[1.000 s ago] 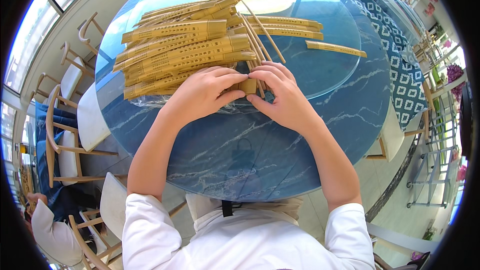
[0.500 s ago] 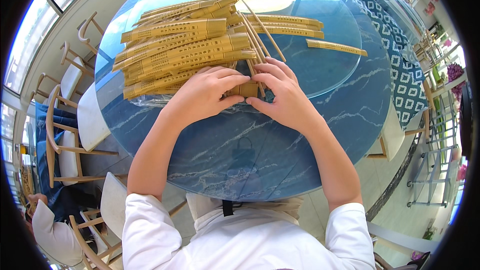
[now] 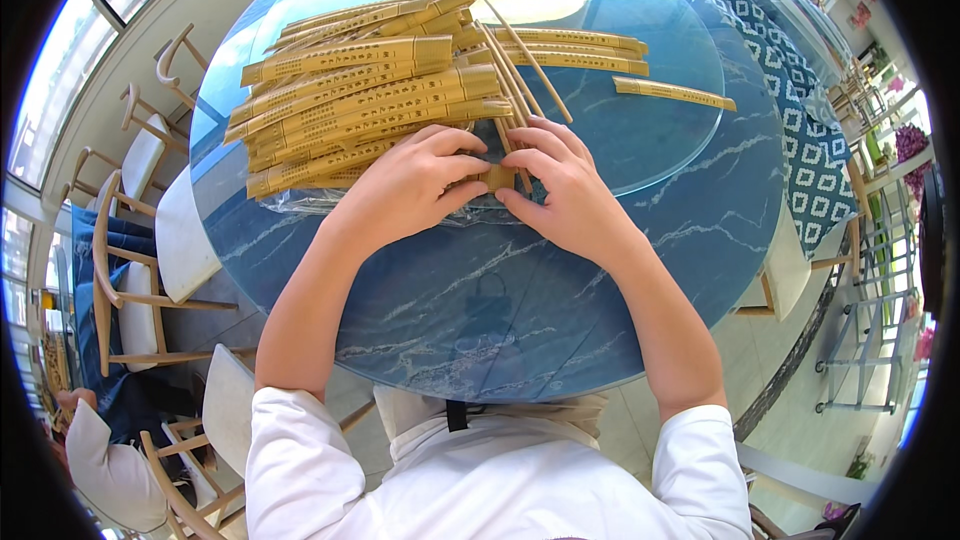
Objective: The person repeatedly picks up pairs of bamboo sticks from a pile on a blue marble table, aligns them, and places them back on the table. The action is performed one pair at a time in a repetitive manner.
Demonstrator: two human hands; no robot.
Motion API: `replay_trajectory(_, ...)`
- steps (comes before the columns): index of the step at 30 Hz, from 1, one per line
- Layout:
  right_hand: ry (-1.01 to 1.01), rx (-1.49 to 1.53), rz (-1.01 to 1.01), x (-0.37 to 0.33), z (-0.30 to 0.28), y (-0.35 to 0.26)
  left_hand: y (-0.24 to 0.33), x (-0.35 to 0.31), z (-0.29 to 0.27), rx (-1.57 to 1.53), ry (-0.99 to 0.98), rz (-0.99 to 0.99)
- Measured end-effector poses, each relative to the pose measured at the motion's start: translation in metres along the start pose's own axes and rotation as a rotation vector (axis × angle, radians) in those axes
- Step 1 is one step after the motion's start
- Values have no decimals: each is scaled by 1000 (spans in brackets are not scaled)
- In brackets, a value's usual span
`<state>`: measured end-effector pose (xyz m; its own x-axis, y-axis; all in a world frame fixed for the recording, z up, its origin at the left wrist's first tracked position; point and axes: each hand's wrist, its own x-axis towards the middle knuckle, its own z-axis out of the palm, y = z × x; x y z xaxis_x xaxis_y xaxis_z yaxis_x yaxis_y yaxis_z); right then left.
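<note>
Between my two hands, close above the blue tabletop, is a gold paper chopstick sleeve (image 3: 499,178); only a short stretch of it shows between my fingers. My left hand (image 3: 400,192) is closed on it, fingers curled over and thumb below. From the other side, my right hand (image 3: 572,192) pinches its right end with thumb and fingertips. Several bare wooden chopsticks (image 3: 540,75) lie just beyond my right fingers, some passing behind them. A big stack of gold chopstick sleeves (image 3: 370,105) lies beyond my left hand.
More gold sleeves (image 3: 575,47) rest on the glass turntable (image 3: 650,145), and one single sleeve (image 3: 680,93) lies farther right. Crumpled clear plastic (image 3: 305,203) sticks out under the stack. Chairs (image 3: 140,280) stand left of the round marble table (image 3: 480,325); a seated person (image 3: 105,460) is at lower left.
My left fingers have curled in more and drawn slightly away from the right ones, baring more of the sleeve between them. The right hand has shifted only slightly. The stack stays put.
</note>
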<state>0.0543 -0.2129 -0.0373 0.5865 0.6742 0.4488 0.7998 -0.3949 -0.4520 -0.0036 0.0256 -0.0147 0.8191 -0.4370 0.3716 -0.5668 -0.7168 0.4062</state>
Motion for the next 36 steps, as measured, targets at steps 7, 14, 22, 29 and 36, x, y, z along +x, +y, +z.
replay_trajectory(7,10,-10,3,1,-1,-3,-1,-1,-1,-16,-11,-11)
replay_trajectory(14,47,-25,-32,0,2,1,-3,-1,1,16,-6,-4)
replay_trajectory(22,109,-75,-118,3,2,3,1,2,7,160,65,61)
replay_trajectory(29,644,416,52,9,-30,7,5,5,15,79,213,-41)
replay_trajectory(36,1042,555,217,6,-75,32,19,7,15,-128,320,-186)
